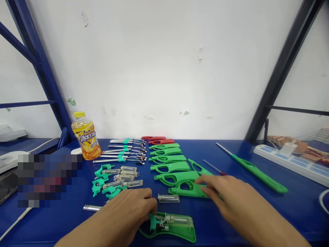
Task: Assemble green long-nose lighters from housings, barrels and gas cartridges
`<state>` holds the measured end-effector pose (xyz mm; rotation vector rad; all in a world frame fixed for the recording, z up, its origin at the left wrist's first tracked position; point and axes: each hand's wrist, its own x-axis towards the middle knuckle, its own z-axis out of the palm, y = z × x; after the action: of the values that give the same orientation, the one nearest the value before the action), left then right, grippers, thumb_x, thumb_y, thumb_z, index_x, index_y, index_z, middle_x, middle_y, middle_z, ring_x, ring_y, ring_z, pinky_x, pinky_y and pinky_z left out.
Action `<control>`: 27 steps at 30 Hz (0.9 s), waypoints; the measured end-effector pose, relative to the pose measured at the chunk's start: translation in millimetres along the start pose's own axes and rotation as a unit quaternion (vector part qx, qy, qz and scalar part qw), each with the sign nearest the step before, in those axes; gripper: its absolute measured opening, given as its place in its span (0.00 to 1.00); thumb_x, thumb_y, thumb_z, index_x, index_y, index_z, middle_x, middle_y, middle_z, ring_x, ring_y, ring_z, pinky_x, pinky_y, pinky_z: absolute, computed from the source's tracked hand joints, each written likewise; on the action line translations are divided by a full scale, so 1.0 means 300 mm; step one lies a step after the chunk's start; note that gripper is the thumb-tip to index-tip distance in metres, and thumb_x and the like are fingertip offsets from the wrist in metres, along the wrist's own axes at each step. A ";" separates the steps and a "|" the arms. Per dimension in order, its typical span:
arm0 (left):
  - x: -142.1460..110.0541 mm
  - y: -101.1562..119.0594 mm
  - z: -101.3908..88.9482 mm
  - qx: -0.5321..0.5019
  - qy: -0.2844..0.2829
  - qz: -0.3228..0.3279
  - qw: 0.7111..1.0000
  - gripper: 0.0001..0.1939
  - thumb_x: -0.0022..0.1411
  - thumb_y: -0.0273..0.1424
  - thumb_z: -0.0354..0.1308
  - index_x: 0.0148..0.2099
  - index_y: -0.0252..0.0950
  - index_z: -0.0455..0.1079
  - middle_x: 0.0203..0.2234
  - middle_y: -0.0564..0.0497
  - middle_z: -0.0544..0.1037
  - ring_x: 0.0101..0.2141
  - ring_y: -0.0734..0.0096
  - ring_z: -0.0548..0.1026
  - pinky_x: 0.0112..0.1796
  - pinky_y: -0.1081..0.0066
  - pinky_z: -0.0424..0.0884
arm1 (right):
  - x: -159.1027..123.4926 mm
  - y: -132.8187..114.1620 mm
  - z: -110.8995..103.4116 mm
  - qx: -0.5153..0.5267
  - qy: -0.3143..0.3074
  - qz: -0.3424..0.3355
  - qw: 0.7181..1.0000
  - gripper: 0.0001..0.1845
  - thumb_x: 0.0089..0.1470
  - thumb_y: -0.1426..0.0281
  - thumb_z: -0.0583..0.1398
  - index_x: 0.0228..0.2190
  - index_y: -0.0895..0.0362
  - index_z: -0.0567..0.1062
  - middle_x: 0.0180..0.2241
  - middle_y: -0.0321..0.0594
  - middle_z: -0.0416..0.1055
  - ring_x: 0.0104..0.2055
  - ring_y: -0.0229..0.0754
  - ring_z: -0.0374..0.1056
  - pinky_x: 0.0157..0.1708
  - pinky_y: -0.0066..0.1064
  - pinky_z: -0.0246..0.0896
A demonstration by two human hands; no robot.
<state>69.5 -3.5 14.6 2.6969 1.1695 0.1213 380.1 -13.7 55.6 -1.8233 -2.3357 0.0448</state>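
My left hand [136,207] is curled around the nozzle end of an open green lighter shell [183,233] at the front of the table. Inside this shell lie a see-through fuel tank [178,220], thin wires and a teal trigger [153,223]. A metal tube [92,208] sticks out to the left of that hand. My right hand [218,190] has its thumb and fingers closed on the handle end of another green shell half [177,191], its far tip hidden under the fingers. A loose fuel tank [168,198] lies between the two.
Several green shells [169,167] and red shells [161,141] form a column behind. Left are metal tubes with wires [109,156], teal triggers [99,183], fuel tanks [128,174] and a drink bottle [87,137]. Right are a screwdriver [213,167], an assembled lighter [259,173] and a power strip [295,164].
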 end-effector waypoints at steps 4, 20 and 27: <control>0.009 0.010 -0.010 -0.020 -0.015 -0.004 1.000 0.18 0.66 0.17 0.50 0.45 0.45 0.73 0.42 0.53 0.79 0.41 0.66 0.77 0.44 0.70 0.68 | 0.001 0.101 0.034 0.037 0.050 0.020 0.998 0.17 0.66 0.69 0.58 0.49 0.45 0.84 0.40 0.41 0.87 0.41 0.56 0.84 0.39 0.40 0.73; 0.002 0.062 -0.044 0.017 -0.014 -0.035 0.999 0.21 0.66 0.14 0.49 0.48 0.45 0.73 0.43 0.52 0.79 0.40 0.65 0.77 0.39 0.69 0.67 | 0.102 0.310 0.030 0.086 -0.005 0.104 0.991 0.15 0.65 0.66 0.60 0.46 0.54 0.85 0.44 0.47 0.86 0.46 0.55 0.81 0.46 0.40 0.70; 0.021 0.087 -0.046 0.048 -0.030 -0.027 0.998 0.20 0.64 0.14 0.50 0.46 0.43 0.72 0.46 0.50 0.80 0.42 0.62 0.78 0.41 0.67 0.69 | 0.177 0.244 0.082 0.060 -0.024 0.152 0.986 0.11 0.59 0.62 0.68 0.41 0.54 0.85 0.39 0.47 0.85 0.41 0.57 0.82 0.34 0.37 0.65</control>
<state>90.4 -14.2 33.7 2.7262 1.2607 -0.0247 434.1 57.9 28.0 -2.1180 -2.0131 0.2663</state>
